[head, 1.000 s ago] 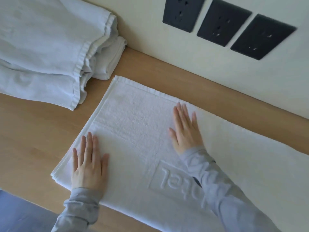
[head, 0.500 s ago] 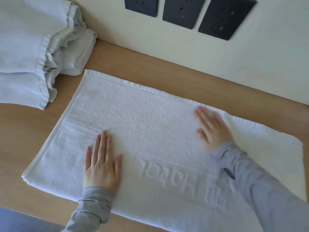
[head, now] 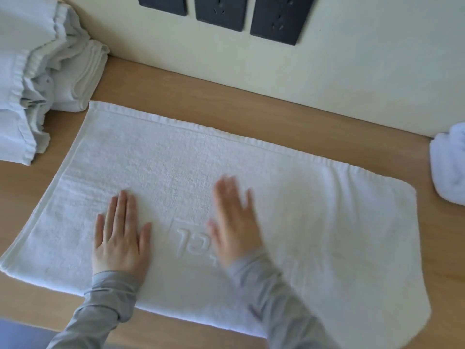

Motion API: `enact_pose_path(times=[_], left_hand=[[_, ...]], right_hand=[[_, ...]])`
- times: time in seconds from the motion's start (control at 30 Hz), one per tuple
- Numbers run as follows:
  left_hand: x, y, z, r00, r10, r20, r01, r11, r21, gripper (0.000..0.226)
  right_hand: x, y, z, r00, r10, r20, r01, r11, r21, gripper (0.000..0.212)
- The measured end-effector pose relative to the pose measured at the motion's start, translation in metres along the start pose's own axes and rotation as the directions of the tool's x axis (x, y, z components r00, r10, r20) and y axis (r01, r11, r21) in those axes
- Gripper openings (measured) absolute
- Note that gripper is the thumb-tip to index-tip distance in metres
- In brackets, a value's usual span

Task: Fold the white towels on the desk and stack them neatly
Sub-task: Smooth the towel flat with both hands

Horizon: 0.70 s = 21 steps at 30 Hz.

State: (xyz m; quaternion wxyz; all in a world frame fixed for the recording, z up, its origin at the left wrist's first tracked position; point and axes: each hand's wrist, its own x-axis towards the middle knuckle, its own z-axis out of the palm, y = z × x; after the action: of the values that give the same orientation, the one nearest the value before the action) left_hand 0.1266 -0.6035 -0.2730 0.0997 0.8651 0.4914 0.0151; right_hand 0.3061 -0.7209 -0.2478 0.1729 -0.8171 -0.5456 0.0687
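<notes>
A white towel (head: 314, 217) with raised lettering lies spread flat, folded double, across the wooden desk (head: 226, 96). My left hand (head: 120, 235) rests flat on its left half, fingers apart, palm down. My right hand (head: 234, 220) is blurred and lies flat over the lettering near the towel's middle, fingers apart, holding nothing. A pile of white towels (head: 32, 79) sits at the far left. Another white towel (head: 450, 165) shows at the right edge.
The cream wall (head: 364, 79) runs along the back of the desk, with three black sockets (head: 221, 8) on it. The desk's front edge crosses the bottom left, with a blue surface (head: 17, 333) below it.
My right hand has swept from the towel's right part back leftward to its middle. My left hand has barely moved on the towel. The view has shifted, showing the towel's right end.
</notes>
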Motion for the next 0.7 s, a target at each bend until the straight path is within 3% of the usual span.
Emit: enact_pose_path(times=[0.07,0.13,0.27,0.33,0.43,0.57,0.7], left_hand=[[-0.001,0.002,0.000,1.000,0.004,-0.001,-0.004,1.000,0.003,0.068],[-0.001,0.004,-0.001,1.000,0.006,0.003,-0.006,1.000,0.000,0.069],[-0.002,0.005,-0.001,1.000,0.006,0.011,-0.006,1.000,-0.002,0.068],[-0.002,0.005,-0.001,1.000,0.004,0.015,-0.004,1.000,0.002,0.067],[-0.002,0.005,0.000,1.000,-0.002,0.017,0.002,1.000,0.005,0.067],[0.000,0.003,0.004,1.000,-0.001,0.015,0.001,1.000,0.007,0.067],[-0.002,0.003,0.004,1.000,-0.016,-0.004,0.015,1.000,-0.014,0.068]], right_hand=[[-0.034,-0.038,0.022,0.963,-0.240,0.126,0.244,0.970,-0.010,0.062],[-0.059,-0.041,0.032,0.892,-0.379,0.247,0.404,0.913,-0.056,0.062],[-0.062,0.038,0.009,0.867,-0.363,0.342,0.429,0.892,-0.141,0.059],[-0.052,0.095,-0.012,0.916,-0.265,0.302,0.342,0.910,-0.237,0.059],[-0.038,0.181,-0.049,0.982,0.005,0.187,0.055,0.948,-0.314,0.059],[-0.039,0.256,-0.075,0.930,0.355,0.098,-0.303,0.888,-0.346,0.068],[-0.036,0.258,-0.071,0.915,0.396,0.078,-0.352,0.878,-0.325,0.072]])
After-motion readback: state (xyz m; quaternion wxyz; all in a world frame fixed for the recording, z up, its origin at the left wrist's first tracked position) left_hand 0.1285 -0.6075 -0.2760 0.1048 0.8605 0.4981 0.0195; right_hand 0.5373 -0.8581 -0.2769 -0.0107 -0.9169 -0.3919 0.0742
